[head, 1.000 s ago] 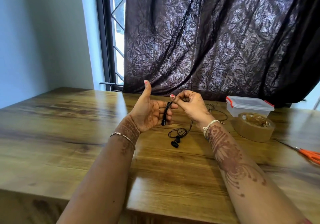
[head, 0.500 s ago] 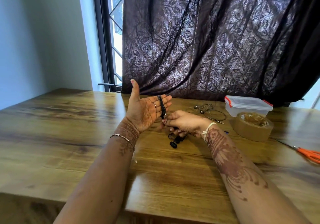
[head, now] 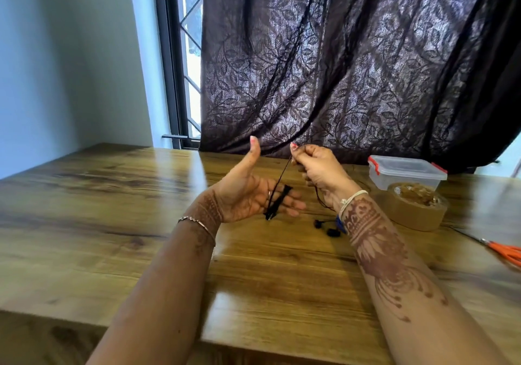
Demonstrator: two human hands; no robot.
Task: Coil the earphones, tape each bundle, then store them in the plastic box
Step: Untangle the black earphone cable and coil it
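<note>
My left hand [head: 248,192] is held palm up above the table, thumb raised and fingers straight, with loops of a black earphone cord [head: 277,201] wound across the fingers. My right hand [head: 315,170] is raised beside it and pinches the cord, which runs taut from the fingers up to the pinch. The two black earbuds [head: 324,228] lie on the table below my right wrist. The clear plastic box [head: 406,171] with red clips stands closed at the back right. A roll of brown tape [head: 417,205] lies in front of it.
Orange-handled scissors [head: 504,252] lie at the right edge of the wooden table [head: 112,223]. A dark leaf-patterned curtain [head: 352,68] hangs behind the table, with a window [head: 191,54] and a pale wall to the left.
My right hand has risen from below my left fingers to above them, drawing the cord up around them. The earbuds have slid right, closer to my right wrist.
</note>
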